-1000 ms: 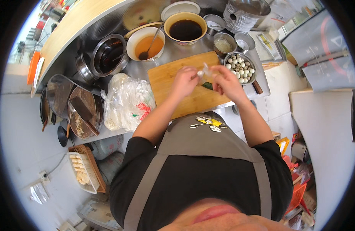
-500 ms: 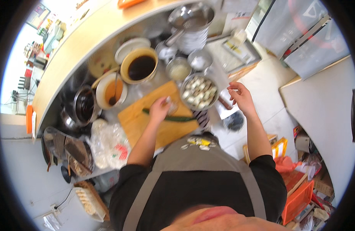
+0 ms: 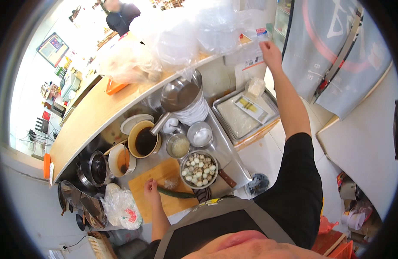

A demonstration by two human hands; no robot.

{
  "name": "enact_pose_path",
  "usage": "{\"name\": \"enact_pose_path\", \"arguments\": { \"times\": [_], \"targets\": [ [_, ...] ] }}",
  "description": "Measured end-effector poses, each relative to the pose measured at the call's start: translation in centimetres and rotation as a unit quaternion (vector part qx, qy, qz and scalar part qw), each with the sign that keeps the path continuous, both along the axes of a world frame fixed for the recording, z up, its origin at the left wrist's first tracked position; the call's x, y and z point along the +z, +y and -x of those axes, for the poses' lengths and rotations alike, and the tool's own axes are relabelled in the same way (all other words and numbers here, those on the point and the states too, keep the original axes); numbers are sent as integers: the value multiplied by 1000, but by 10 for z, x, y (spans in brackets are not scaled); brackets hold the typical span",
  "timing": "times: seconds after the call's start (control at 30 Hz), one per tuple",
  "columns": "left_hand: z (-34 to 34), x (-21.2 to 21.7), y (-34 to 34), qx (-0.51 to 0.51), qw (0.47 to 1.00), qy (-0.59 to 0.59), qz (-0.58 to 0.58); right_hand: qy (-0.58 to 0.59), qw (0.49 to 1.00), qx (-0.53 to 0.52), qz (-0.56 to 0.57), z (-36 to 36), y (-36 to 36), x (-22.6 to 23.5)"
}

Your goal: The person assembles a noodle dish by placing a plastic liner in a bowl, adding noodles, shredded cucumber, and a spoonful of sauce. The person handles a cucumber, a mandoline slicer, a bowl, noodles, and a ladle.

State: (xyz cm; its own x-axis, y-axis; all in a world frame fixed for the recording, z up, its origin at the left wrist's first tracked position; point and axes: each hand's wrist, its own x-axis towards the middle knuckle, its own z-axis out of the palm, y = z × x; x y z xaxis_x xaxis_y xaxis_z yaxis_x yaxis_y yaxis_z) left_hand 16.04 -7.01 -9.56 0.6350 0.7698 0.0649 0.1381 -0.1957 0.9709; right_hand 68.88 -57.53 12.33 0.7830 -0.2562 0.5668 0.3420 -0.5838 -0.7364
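Two bare hands are working well apart. The left hand point(image 3: 152, 191) is hovering at the wooden cutting board point(image 3: 164, 169), fingers curled beside one end of the cucumber point(image 3: 177, 194); whether they are gripping anything, I cannot tell. The cucumber is lying on the board, just beside a crumpled clear packet point(image 3: 171, 184). The right hand point(image 3: 271, 55) is hovering near bulky clear plastic bags point(image 3: 220, 34), fingers bent; their grip I cannot tell either. The board is resting on a stainless-steel worktop point(image 3: 221, 149), where a metal bowl point(image 3: 199, 152) is holding quail eggs point(image 3: 199, 171). A grey curtain point(image 3: 309, 47) is hanging above the tiled floor point(image 3: 270, 149)
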Motion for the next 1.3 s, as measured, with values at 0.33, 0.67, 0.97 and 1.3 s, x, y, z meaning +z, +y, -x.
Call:
{"name": "enact_pose_path", "arguments": {
  "times": [0.33, 0.67, 0.97, 1.3],
  "targets": [
    [23, 0, -11, 116, 993, 31, -11, 34, 988, -91, 123, -150, 36, 140],
    [33, 21, -27, 154, 986, 39, 42, -23, 986, -112, 122, -165, 8, 153],
    [23, 56, -8, 149, 987, -19, 49, -117, 988, -49, 88, -66, -52, 104],
    [-24, 151, -91, -307, 938, -57, 151, -52, 958, 262, 103, 339, 122, -51]
  ]
}}
